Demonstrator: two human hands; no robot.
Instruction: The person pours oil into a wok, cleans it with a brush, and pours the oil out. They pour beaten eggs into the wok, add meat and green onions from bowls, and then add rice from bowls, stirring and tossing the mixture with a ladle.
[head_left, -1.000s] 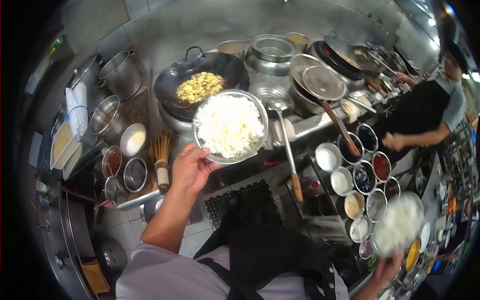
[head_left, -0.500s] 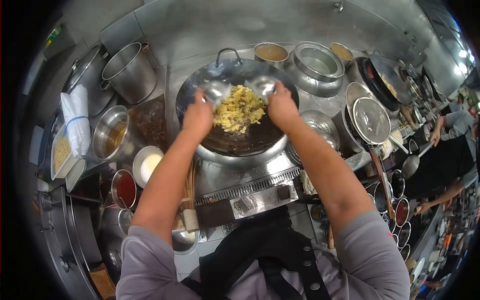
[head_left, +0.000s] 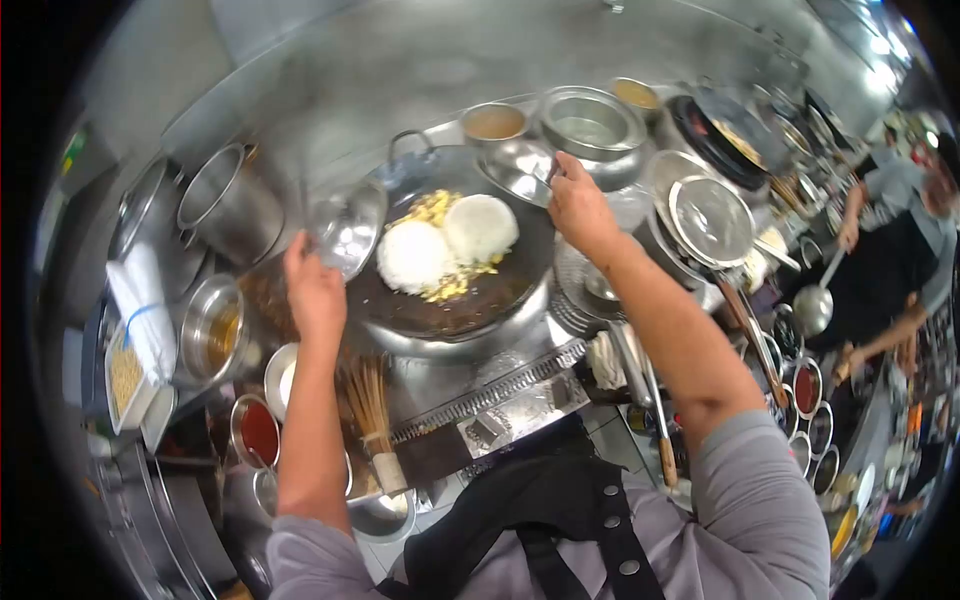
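Two rounded white mounds that look like rice point(head_left: 414, 257) lie side by side on yellow scrambled egg point(head_left: 434, 208) in a dark wok point(head_left: 430, 318). At the wok's left edge, my left hand point(head_left: 316, 295) grips a shiny metal bowl point(head_left: 348, 228), tilted with its inside showing. My right hand point(head_left: 582, 208) pinches the rim of a second metal bowl point(head_left: 518, 168) over the wok's upper right edge. Both bowls are apart from the mounds.
Behind the wok stand a pot of brown liquid point(head_left: 494, 122) and a lidless round pot point(head_left: 592, 125). A bamboo brush point(head_left: 370, 405) lies in front. Strainers point(head_left: 712, 222) sit at right, beyond them a co-worker holding a ladle point(head_left: 813, 309). Tall pots point(head_left: 232, 205) stand left.
Two white mounds now lie on the egg. My hands have moved apart with the bowls, the left one out past the wok's left edge. The view has shifted and turned slightly.
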